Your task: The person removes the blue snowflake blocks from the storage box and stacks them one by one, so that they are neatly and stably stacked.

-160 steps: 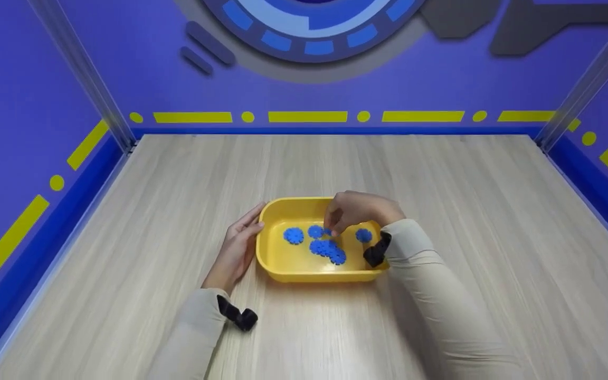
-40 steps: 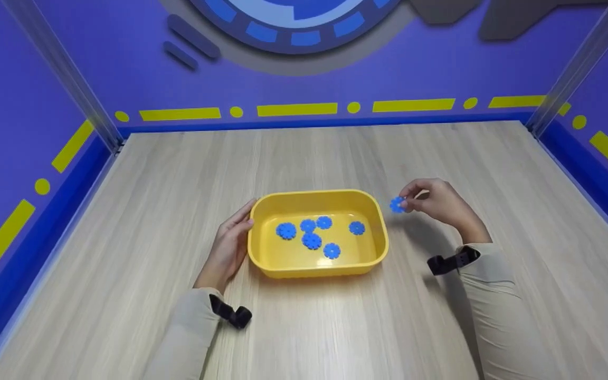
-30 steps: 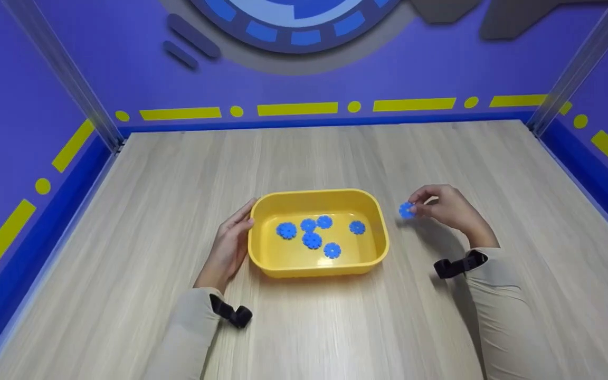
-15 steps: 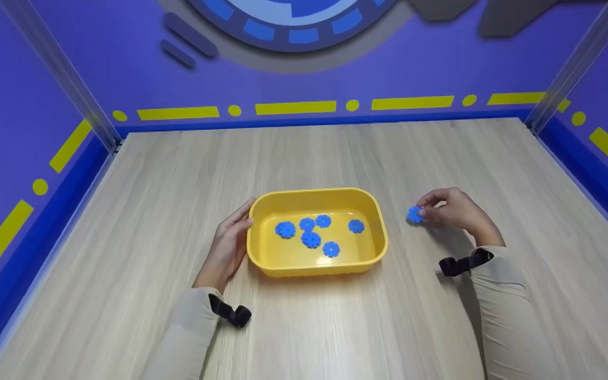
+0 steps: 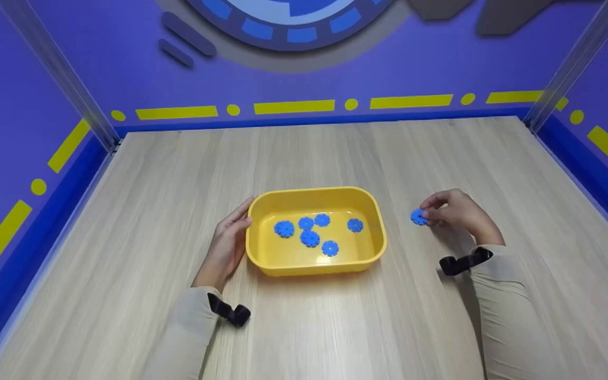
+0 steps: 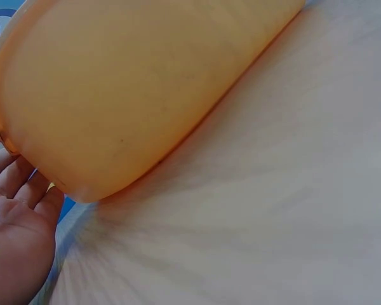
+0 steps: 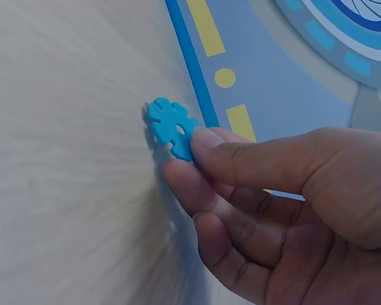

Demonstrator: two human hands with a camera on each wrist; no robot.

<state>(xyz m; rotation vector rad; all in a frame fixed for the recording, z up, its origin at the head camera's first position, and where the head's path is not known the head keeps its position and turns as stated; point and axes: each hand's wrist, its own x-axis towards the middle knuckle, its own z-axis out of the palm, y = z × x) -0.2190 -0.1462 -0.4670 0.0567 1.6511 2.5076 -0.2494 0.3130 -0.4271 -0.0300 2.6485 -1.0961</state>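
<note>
In the head view, my left hand (image 5: 225,244) rests against the left end of a yellow plastic tub (image 5: 314,268). Its thumb lies at the rim; in the left wrist view its fingers (image 6: 26,190) lie along the outer wall. Right of the tub, my right hand (image 5: 454,212) pinches a blue snowflake building disc (image 5: 418,216) between thumb and fingers. The right wrist view shows this notched disc (image 7: 170,126) tilted close to the tabletop; whether it touches is unclear. Several similar blue discs (image 5: 330,248) lie in the tub, some overlapping.
A light wood-grain tabletop (image 5: 193,163) carries the tub. Blue printed panels (image 5: 304,79) with yellow dashes close off the back and sides. Black wrist straps with small cameras (image 5: 238,315) sit on both sleeves.
My right hand has lifted a blue disc from the tub, carried it right, and lowered it near the tabletop. The discs in the tub lie more spread out. My left hand stays at the tub.
</note>
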